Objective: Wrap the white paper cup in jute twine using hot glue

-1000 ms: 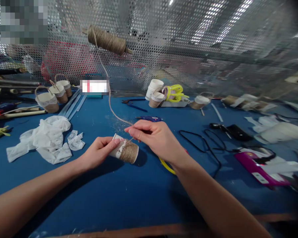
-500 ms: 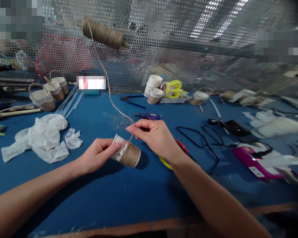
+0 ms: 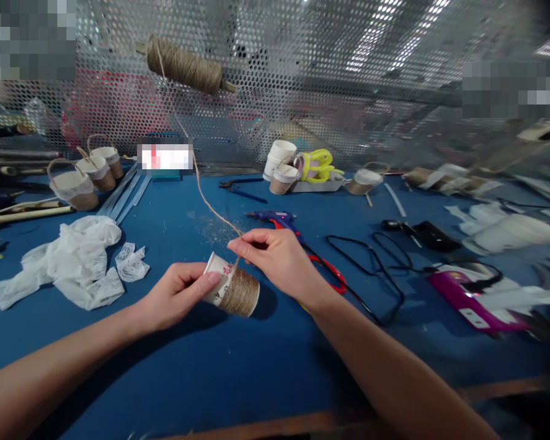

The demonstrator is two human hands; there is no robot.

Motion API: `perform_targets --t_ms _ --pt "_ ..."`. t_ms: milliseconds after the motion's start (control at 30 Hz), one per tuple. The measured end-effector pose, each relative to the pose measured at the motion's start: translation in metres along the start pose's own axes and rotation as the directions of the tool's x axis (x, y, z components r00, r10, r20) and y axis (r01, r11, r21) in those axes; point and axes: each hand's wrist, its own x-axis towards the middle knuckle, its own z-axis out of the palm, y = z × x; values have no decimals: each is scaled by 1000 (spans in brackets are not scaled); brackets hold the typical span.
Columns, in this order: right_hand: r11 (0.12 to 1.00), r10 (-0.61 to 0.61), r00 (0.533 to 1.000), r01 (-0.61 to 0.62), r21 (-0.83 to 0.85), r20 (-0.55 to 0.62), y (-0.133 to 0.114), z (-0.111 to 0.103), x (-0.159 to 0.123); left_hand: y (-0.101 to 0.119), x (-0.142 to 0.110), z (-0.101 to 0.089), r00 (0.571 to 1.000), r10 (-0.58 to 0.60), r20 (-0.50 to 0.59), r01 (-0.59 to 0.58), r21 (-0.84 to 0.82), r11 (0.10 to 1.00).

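Note:
My left hand [image 3: 174, 293] grips a small paper cup [image 3: 231, 287] lying on its side over the blue table [image 3: 238, 373]; the cup's lower half is wrapped in brown twine. My right hand [image 3: 275, 260] pinches the twine strand [image 3: 201, 195] just above the cup. The strand runs up and left to a twine spool [image 3: 183, 64] mounted on the perforated metal screen [image 3: 302, 91]. Red-handled scissors [image 3: 323, 269] lie just right of my right hand.
White plastic and lace scraps [image 3: 68, 260] lie at the left. Finished twine-wrapped cup baskets [image 3: 80, 180] stand at the far left. Paper cups [image 3: 282, 165], yellow scissors [image 3: 318, 165], a blue glue gun [image 3: 272, 216], black cord [image 3: 376, 263] and a magenta tool [image 3: 467, 296] lie behind and right.
My right hand has slid slightly left along the strand, uncovering the red scissors. The cup has tilted a little in my left hand. The view has shifted slightly.

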Motion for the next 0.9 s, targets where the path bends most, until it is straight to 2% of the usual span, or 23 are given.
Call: perform_targets --t_ms 233,433,733,900 --pt "1000 5 1000 -5 26 -20 -5 -2 -2 0 0 0 1000 1 -3 -1 21 1000" --pt "1000 -3 1000 3 6 26 -1 1 0 0 0 -1 999 51 4 -51 35 998" --pt "1000 16 997 -15 -4 78 0 4 0 2 -2 -1 994 110 2 -109 188 976" --pt "1000 14 996 -13 -5 84 2 5 0 2 -2 -1 991 137 -7 -132 212 968"
